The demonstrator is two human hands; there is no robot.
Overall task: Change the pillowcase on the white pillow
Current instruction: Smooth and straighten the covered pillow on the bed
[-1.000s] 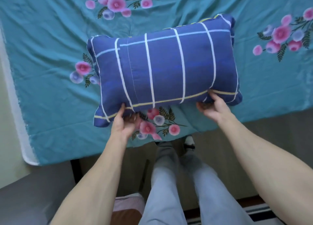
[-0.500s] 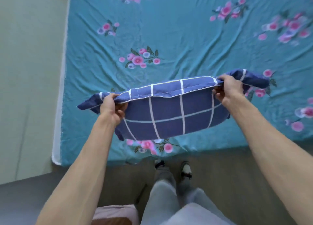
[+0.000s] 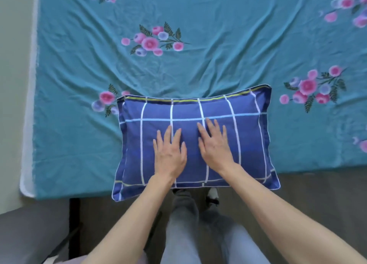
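Observation:
A pillow in a blue pillowcase with white, pale blue and yellow stripes [image 3: 252, 136] lies flat at the near edge of the bed, its front corners hanging slightly over the edge. My left hand [image 3: 169, 152] lies palm down on the middle of it, fingers straight and spread. My right hand [image 3: 215, 144] lies flat beside it, fingers straight and pointing away from me. None of the white pillow itself shows.
The bed wears a wrinkled teal sheet with pink flower prints [image 3: 198, 51]. Its left edge [image 3: 27, 124] meets a pale wall. My legs in grey trousers [image 3: 190, 230] stand on a dark floor below the bed's edge.
The pillow was held up by its two ends half a second ago; now it lies flat on the bed and both hands have let go and press on its top.

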